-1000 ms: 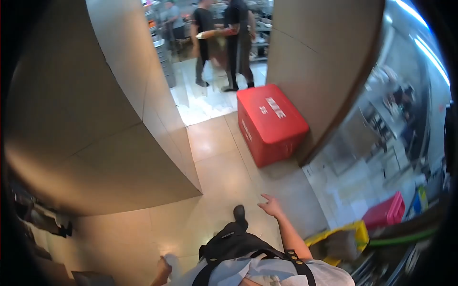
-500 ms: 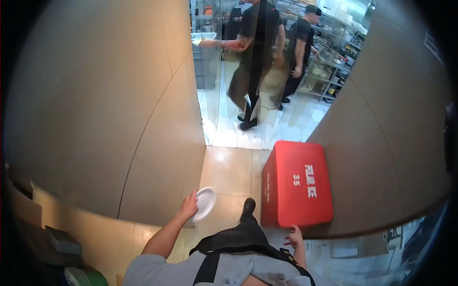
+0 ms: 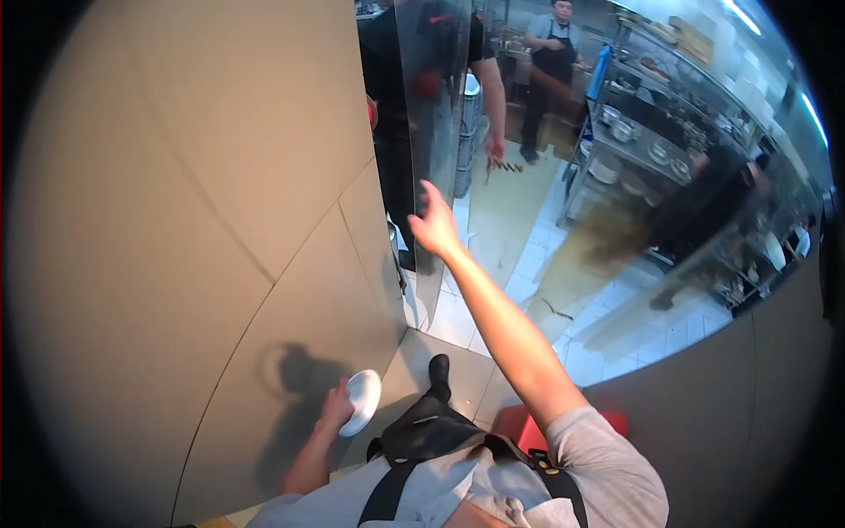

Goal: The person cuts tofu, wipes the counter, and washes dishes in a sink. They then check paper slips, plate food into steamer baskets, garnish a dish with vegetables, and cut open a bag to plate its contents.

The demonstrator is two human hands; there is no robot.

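My left hand [image 3: 337, 407] grips a white plate [image 3: 362, 403] by its edge, low beside the tan wall. The plate is tipped on its side. My right arm stretches forward, and my right hand [image 3: 434, 226] has its fingers apart with nothing in them. It overlaps the clear plastic strip curtain [image 3: 512, 207] in the doorway, close to the left strips. Several strips hang in front of me, some with yellowish lower parts.
Tan walls [image 3: 255, 220] flank the doorway. A red ice box [image 3: 512, 424] stands at my right, partly hidden by my arm. Beyond the strips, a person in black [image 3: 385, 106] stands close at the left, with other people farther in. Metal shelves [image 3: 656, 145] hold pans and bowls.
I have moved forward to the doorway, and the red box is now beside me. My right hand has risen from beside the box toward the strips. The plate stays in my left hand.
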